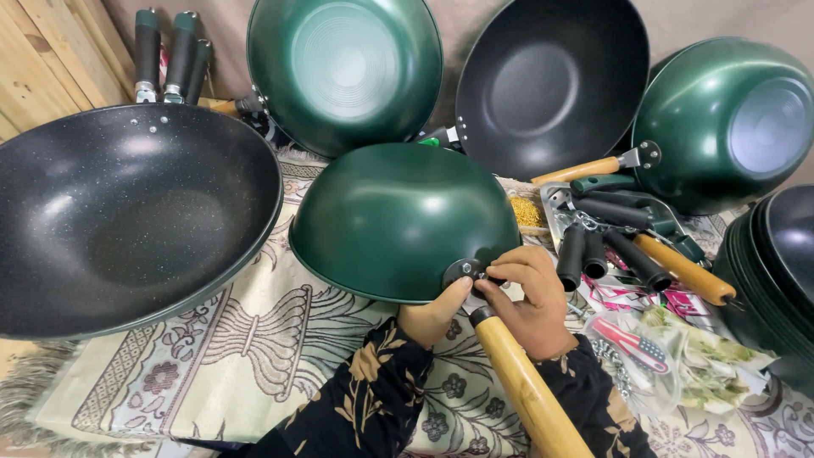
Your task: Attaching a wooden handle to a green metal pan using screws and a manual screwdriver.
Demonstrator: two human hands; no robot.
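**Wooden handle fitted to a green wok**

Patterned cream cloth [254, 339] covers the floor, ringed by glossy woks. A dark green, round-bottomed metal wok [398, 216] lies upside down at centre. Its rivet bracket [465, 271] is pinched by the left hand [434, 312], while the right hand [527, 298] is closed around the smooth pale wooden handle [526, 390]. The handle is best kept straight against the bracket.

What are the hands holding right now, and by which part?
Both hands grip the upturned green wok at its handle bracket: left hand with thumb on the bracket, right hand pinching where the wooden handle joins it.
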